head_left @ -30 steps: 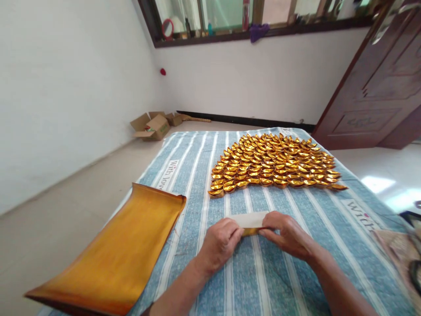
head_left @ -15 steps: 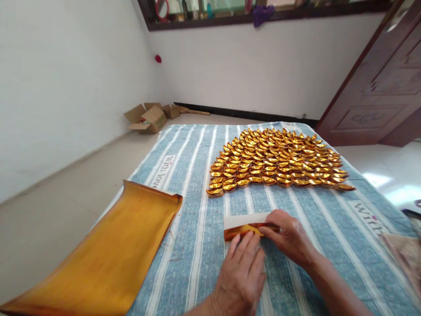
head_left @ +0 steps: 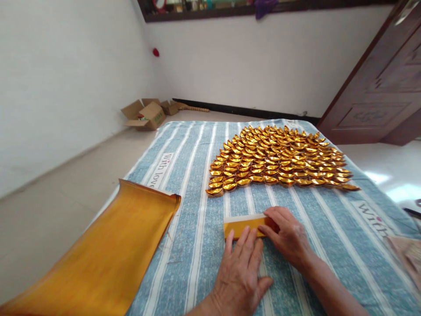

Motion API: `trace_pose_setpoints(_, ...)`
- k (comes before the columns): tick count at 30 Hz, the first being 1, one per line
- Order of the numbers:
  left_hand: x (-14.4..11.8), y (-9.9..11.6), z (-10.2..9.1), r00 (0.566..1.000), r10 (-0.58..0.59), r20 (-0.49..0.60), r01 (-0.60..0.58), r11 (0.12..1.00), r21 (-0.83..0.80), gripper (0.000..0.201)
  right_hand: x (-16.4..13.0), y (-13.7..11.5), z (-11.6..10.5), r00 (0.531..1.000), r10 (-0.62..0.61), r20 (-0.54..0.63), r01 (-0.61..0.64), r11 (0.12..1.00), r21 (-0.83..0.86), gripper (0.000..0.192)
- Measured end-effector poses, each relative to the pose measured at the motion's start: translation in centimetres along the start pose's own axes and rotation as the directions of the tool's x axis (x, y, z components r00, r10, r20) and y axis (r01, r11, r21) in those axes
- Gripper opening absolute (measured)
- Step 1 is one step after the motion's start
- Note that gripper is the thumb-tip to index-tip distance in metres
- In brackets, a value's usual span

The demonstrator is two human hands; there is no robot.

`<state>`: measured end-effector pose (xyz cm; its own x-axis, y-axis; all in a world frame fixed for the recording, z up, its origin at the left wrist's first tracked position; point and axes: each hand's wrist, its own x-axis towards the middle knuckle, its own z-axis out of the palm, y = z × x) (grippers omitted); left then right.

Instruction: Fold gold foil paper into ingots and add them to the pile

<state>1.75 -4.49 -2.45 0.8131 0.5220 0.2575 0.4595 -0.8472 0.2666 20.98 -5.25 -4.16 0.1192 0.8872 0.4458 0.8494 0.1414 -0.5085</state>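
Note:
A small sheet of gold foil paper lies folded on the striped cloth, with a strip of its white side showing along the far edge. My left hand rests flat with fingers spread, its fingertips on the near edge of the paper. The right end of the paper is pinched between the thumb and fingers of my right hand. Beyond both hands stand many folded gold paper ingots, packed in curved rows. To the left lies a stack of large gold foil sheets, curling at its edges.
The blue and white striped cloth covers the table. On the floor at the back left is an open cardboard box. A brown door stands at the right. A beige cloth-like item lies at the right edge.
The gold flap of the paper now reaches farther toward the far edge, and the white strip has narrowed. My left hand has flattened, its thumb now out to the side.

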Motion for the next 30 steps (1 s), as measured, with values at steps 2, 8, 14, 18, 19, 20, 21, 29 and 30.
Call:
trace_pose_setpoints(2, 0.1, -0.1, 0.0, 1.000, -0.009, 0.003, 0.009, 1.000, -0.009, 0.062, 0.0, -0.1, 0.1, 1.000, -0.001, -0.014, 0.000, 1.000, -0.017, 0.016)
trace_pose_setpoints(8, 0.3, -0.2, 0.1, 1.000, -0.031, 0.002, 0.031, 0.999, -0.035, 0.065, 0.1, -0.2, 0.3, 0.999, 0.004, -0.048, -0.007, 0.998, -0.058, 0.016)
trace_pose_setpoints(14, 0.6, -0.2, -0.2, 0.998, -0.053, 0.038, 0.055, 0.997, -0.050, 0.064, 0.3, -0.4, 0.2, 1.000, 0.012, -0.015, -0.013, 0.996, -0.084, 0.012)
trace_pose_setpoints(18, 0.7, -0.2, -0.3, 0.997, -0.063, 0.043, 0.066, 0.996, -0.064, 0.064, 0.4, -0.4, 0.1, 1.000, 0.010, -0.004, -0.011, 0.996, -0.094, 0.011)
trace_pose_setpoints(19, 0.7, -0.2, -0.3, 0.997, -0.066, 0.040, 0.068, 0.996, -0.064, 0.064, 0.4, -0.3, 0.1, 1.000, 0.009, -0.002, -0.009, 0.995, -0.097, 0.010)
trace_pose_setpoints(20, 0.7, -0.2, -0.3, 0.997, -0.068, 0.039, 0.070, 0.995, -0.064, 0.064, 0.5, -0.3, 0.1, 1.000, 0.008, -0.001, -0.008, 0.995, -0.100, 0.010)
trace_pose_setpoints(21, 0.7, -0.2, -0.3, 0.997, -0.070, 0.040, 0.073, 0.995, -0.063, 0.064, 0.5, -0.3, 0.1, 1.000, 0.007, 0.001, -0.007, 0.995, -0.104, 0.010)
trace_pose_setpoints(29, 1.1, -0.3, -0.4, 0.995, -0.065, 0.074, 0.069, 0.997, -0.047, 0.063, 0.7, -0.5, 0.1, 1.000, -0.002, 0.018, 0.004, 0.992, -0.125, 0.008)
trace_pose_setpoints(30, 1.1, -0.3, -0.5, 0.995, -0.065, 0.078, 0.068, 0.997, -0.046, 0.063, 0.7, -0.5, 0.1, 1.000, 0.001, 0.020, 0.002, 0.992, -0.125, 0.008)
